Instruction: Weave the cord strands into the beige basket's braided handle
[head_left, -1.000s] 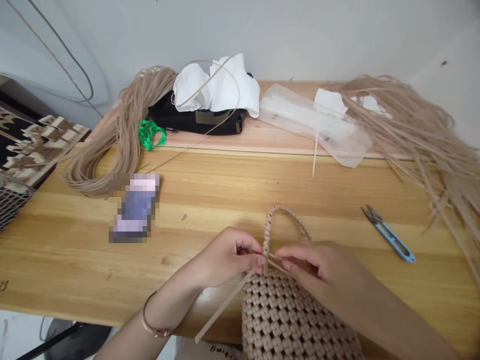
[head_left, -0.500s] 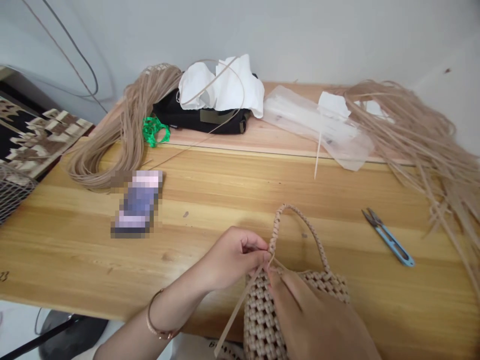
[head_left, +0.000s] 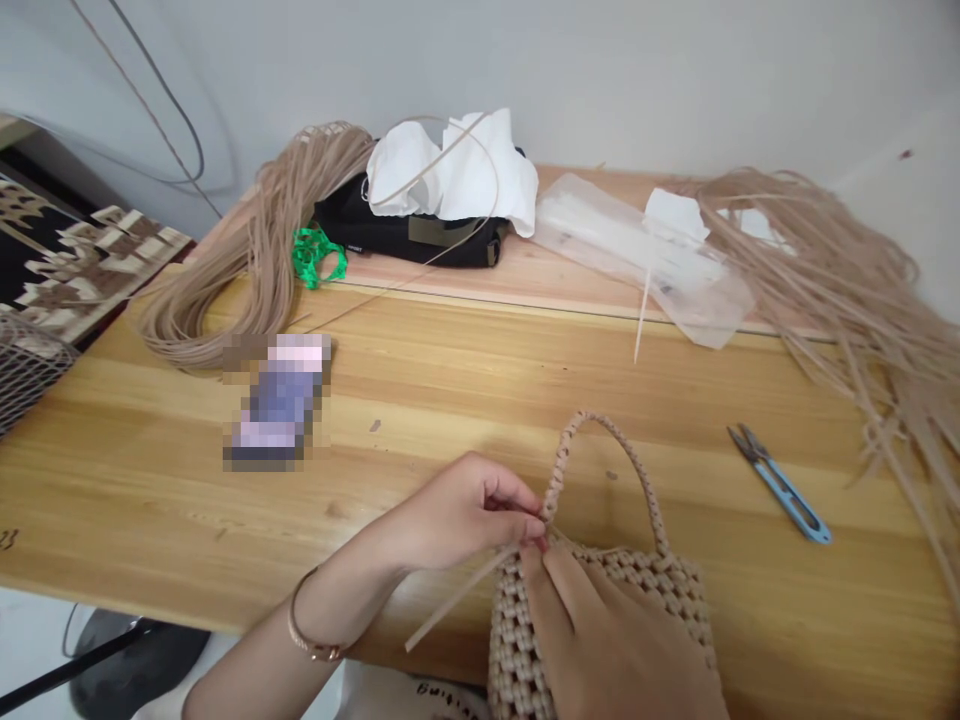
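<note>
A tan woven bag (head_left: 517, 640) stands at the table's front edge, its braided handle (head_left: 626, 448) arching up from the rim. My left hand (head_left: 487, 515) pinches at the foot of the handle, thumb and forefinger closed where a strand meets the rim. My right hand (head_left: 600, 625) lies over the bag's side, its fingertips meeting the left ones at that same spot; what they grip is mostly hidden. From between the hands a flat tan cord end (head_left: 454, 602) sticks out down to the left.
Blue thread snips (head_left: 787, 495) lie on the right. A blurred phone (head_left: 281, 400) lies on the left. Bundles of tan cord (head_left: 247, 270) sit at both back corners. Between them are a black pouch (head_left: 420, 240), white tissue (head_left: 487, 165), a plastic bag (head_left: 600, 230) and green string (head_left: 319, 258).
The loose cord end has swung up and shortened on the left. My right hand has shifted slightly left over the bag's rim. The view has moved a little.
</note>
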